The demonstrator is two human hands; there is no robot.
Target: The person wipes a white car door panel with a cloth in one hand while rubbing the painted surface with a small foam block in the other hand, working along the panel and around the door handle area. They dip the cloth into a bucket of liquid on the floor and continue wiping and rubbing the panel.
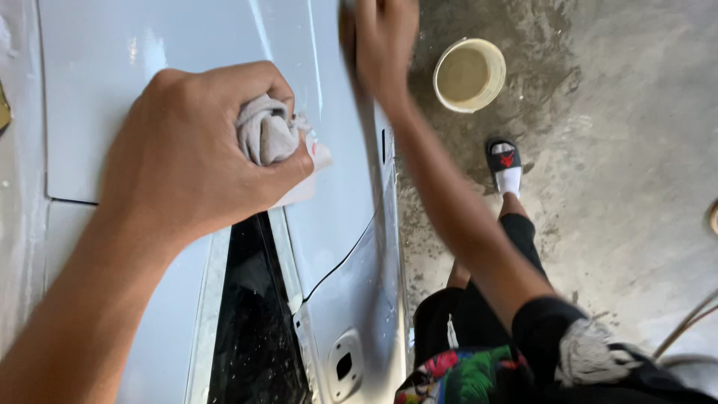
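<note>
My left hand is closed around a bunched grey-white cloth, held just over a white car body panel. My right hand reaches forward to the top of the view and presses on the panel's edge; it is blurred, and whether it grips something I cannot tell. A dark window and a door handle recess lie below the left hand.
A cream bucket with murky water stands on the wet concrete floor. My foot in a black-and-white slide is beside the car. A hose curves at the lower right.
</note>
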